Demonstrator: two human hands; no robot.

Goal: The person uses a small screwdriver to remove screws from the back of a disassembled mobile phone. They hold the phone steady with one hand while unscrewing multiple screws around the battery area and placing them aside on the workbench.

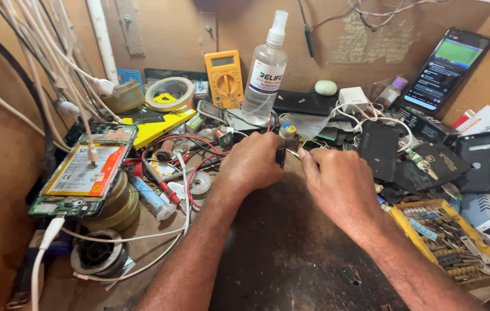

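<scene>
- I start with the shallow yellow plastic tray (399,214) at the lower right of the dark worn bench top (291,253): it is packed with small metal screwdriver bits and brass-coloured parts, too small for me to sort further.
- A tall clear plastic spray bottle with a white nozzle (263,80) stands upright at the back of the bench; I cannot tell how much liquid it holds.
- My left hand (251,164) is clenched around a small dark object (280,155), most of it hidden by the fingers, so I cannot tell its kind.
- Just above that hand sits a small round spool with a blue-and-yellow top (287,130).
- My right hand (337,184) pinches a thin pale metal piece (293,153) whose tip touches the dark object; both hands meet at the middle of the bench, just in front of the spray bottle.
- To the left, an opened phone with a bare orange-and-white battery (80,171) lies on a stack of tape rolls, with a white cable plugged near it.
- Behind stand a yellow handheld multimeter (223,78) and a roll of pale tape (169,93).
- At the upper right, 1 lit smartphone (447,68) leans on the wall.
</scene>
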